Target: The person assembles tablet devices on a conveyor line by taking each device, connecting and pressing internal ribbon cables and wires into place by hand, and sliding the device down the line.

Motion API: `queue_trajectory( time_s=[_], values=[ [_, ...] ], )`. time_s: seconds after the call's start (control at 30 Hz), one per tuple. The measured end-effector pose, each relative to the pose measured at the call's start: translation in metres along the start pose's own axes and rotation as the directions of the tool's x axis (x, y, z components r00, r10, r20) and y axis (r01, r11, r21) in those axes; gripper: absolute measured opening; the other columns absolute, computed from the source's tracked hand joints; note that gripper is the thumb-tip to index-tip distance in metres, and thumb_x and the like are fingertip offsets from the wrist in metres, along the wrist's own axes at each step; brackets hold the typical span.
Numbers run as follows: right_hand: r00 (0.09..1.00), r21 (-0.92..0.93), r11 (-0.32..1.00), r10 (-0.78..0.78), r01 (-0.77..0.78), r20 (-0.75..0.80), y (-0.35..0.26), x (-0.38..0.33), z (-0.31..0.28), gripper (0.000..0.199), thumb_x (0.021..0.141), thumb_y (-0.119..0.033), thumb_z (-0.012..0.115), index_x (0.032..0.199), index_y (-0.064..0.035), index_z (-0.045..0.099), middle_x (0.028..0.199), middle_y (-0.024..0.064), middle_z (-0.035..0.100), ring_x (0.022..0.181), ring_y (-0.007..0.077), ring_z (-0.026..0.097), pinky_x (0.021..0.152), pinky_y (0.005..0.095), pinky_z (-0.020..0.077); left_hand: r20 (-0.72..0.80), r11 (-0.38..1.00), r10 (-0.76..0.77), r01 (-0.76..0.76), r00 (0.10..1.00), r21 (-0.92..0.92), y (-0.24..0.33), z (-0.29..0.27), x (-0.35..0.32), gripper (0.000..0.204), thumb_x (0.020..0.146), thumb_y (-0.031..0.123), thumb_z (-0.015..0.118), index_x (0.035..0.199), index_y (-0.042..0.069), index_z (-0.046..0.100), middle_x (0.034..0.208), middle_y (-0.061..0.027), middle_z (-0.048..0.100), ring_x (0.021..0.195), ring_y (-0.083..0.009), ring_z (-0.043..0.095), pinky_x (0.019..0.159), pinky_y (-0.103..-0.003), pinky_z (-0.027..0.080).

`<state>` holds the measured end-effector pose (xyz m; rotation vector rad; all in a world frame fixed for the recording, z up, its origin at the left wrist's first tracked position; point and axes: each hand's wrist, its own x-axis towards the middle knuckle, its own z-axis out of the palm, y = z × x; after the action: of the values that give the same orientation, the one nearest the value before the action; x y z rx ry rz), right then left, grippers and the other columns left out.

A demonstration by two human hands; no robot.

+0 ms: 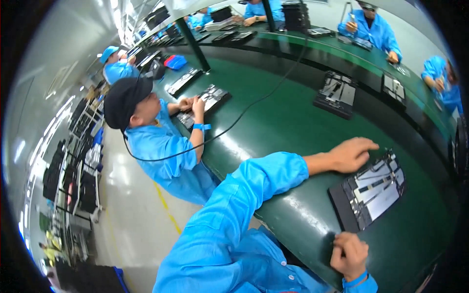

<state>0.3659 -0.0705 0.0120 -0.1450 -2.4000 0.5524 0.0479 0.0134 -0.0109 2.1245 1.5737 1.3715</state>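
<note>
Fingers (365, 144) of the left hand (349, 155) lie extended and close together, palm down on the green belt surface (293, 122), fingertips just beside the upper left corner of the opened flat device (369, 190). Right hand (349, 254) is curled at the near rim of the belt, fingers bent inward and bunched; whether they pinch anything cannot be told. A blue wrist strap (355, 281) circles that wrist.

Device lies between the two hands: dark rectangular tray shape, matte black border, interior showing pale grey metallic plates and thin strips. No legible label is visible on it.

Belt surface is smooth, glossy, dark green, curving away. Similar opened devices (337, 95) rest farther along it. A black cable (254, 105) trails across the belt. A neighbouring worker (156, 141) in blue smock and black cap bends over another unit (205, 102).
</note>
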Motion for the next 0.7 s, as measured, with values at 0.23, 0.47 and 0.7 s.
queue_trajectory(
  time_s=[0.23,0.47,0.7],
  values=[
    [0.906,-0.15,0.988,-0.023,-0.045,-0.423,0.058,0.024,-0.028,0.016,0.08,0.014,0.061,0.083,-0.0017,0.063,0.082,0.0141,0.065,0.077,0.0325,0.063,0.071,0.0428,0.05,0.264,0.958,0.151,-0.207,0.953,0.199,0.011,0.028,-0.008,0.061,0.114,0.031,0.05,0.168,0.005,0.043,0.162,-0.0385,0.046,0.155,-0.0544,0.041,0.134,-0.064,0.024],
    [0.633,0.222,0.817,0.558,-0.532,-0.537,0.192,0.043,-0.012,0.032,0.098,0.001,0.066,0.128,-0.0029,0.074,0.134,0.0147,0.074,0.13,0.0303,0.07,0.117,0.0405,0.0517,0.423,0.984,-0.009,-0.068,0.906,0.167,0.017,0.02,-0.025,0.075,0.105,0.017,0.053,0.176,0.009,0.032,0.172,-0.0493,0.02,0.162,-0.0655,0.019,0.137,-0.064,0.014],
    [0.532,0.466,0.603,0.796,-0.648,-0.29,0.216,0.08,-0.005,0.04,0.101,-0.007,0.069,0.141,-0.0045,0.072,0.119,0.0102,0.076,0.102,0.017,0.072,0.093,0.0328,0.057,0.228,0.986,-0.133,0.152,0.964,-0.069,0.009,0.011,-0.017,0.062,0.092,0.013,0.073,0.149,0.001,0.052,0.148,-0.0325,0.05,0.147,-0.0539,0.044,0.126,-0.058,0.037]
  ],
)
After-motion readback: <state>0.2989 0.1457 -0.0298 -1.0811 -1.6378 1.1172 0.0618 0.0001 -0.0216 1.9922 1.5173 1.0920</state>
